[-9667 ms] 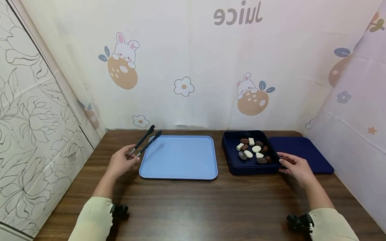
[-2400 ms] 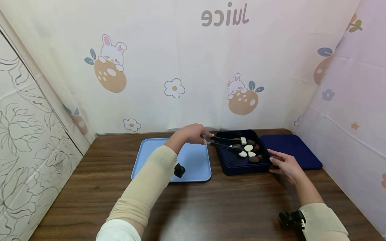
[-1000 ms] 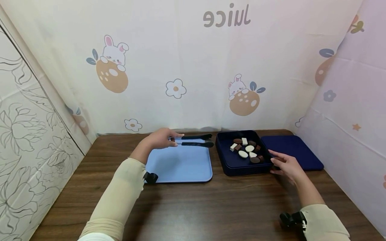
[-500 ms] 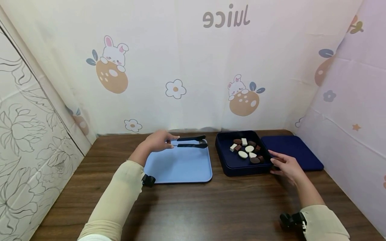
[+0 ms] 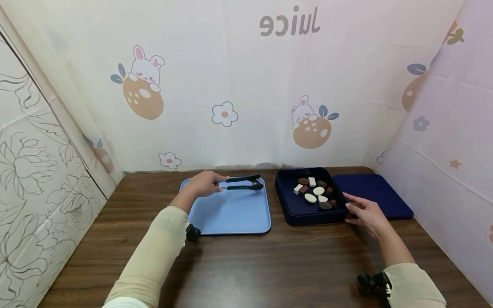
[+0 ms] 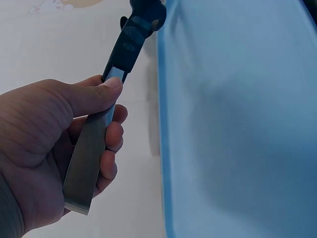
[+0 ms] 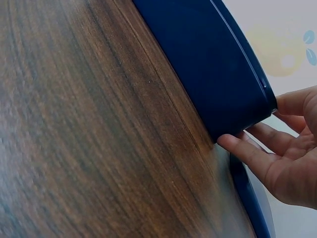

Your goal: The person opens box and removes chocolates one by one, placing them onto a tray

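So left hand (image 5: 203,184) is gripping tongs (image 5: 242,187) above bare-looking tray (image 5: 231,220), right hand (image 5: 367,212) holding box (image 5: 316,219), chocolates (image 5: 318,191) apparently awaiting transfer.

Blue tray (image 5: 231,214), navy box (image 5: 317,219), black and silver tongs (image 6: 85,166), brown and white pieces (image 5: 318,191), brown woodgrain table (image 5: 250,273), pale bunny-print backdrop (image 5: 254,68)

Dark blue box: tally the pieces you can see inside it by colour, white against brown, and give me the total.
White pieces: 5
Brown pieces, light and dark shades together: 6
Total visible in the box: 11
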Tool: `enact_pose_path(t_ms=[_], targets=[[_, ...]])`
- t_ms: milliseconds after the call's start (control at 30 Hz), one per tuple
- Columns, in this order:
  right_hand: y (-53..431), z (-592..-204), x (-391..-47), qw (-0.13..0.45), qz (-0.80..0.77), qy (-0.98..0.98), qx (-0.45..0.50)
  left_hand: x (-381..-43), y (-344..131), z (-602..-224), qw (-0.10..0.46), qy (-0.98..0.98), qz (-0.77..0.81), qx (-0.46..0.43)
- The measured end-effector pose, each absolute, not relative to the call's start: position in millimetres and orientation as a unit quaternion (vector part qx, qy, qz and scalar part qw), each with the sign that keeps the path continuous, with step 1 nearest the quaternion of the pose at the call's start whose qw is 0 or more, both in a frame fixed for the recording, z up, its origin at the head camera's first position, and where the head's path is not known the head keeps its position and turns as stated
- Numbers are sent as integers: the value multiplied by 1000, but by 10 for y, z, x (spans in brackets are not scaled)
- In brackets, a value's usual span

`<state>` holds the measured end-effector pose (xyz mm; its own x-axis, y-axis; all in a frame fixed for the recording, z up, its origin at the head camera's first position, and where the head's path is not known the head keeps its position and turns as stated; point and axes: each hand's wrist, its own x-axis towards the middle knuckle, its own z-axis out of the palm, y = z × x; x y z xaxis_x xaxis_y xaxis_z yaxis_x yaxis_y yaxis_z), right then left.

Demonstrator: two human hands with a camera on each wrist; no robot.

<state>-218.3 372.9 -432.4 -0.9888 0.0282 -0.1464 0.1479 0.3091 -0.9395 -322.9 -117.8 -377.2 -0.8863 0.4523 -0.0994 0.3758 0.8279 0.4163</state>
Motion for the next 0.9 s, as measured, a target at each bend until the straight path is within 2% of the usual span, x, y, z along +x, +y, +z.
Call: enact_pose_path(t_ms=[900], targets=[[3711, -4295, -2165, 50, -580, 812, 42, -3325, -1109, -3885, 113, 948, 220, 202]])
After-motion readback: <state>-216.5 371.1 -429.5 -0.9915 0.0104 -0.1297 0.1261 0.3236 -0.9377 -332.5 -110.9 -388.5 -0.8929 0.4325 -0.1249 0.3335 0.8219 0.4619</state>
